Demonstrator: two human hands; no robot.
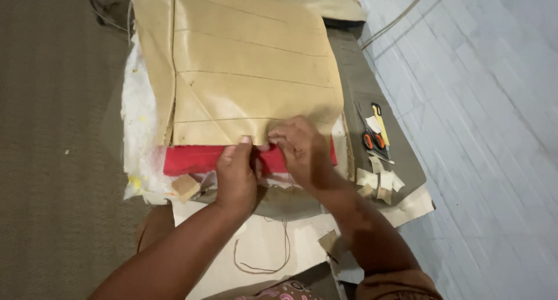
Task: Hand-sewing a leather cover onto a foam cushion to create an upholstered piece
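A large tan leather-like sheet [250, 67] with stitched lines lies over a red piece [192, 159] whose lower edge shows beneath it. My left hand [237, 178] and my right hand [299, 149] meet at the sheet's near edge, both pinching it just above the red piece. Whether something small, such as a needle, sits between the fingers cannot be told. A loose brown thread [279, 259] trails on the pale sheet below my arms.
Orange-handled scissors [373, 140] and a yellow cutter [381, 122] lie to the right on a grey cloth [372, 85], with small tan scraps [381, 181] near them. A small tan block [186, 186] sits at the left. White padding [138, 120] edges the left side; tiled floor lies right.
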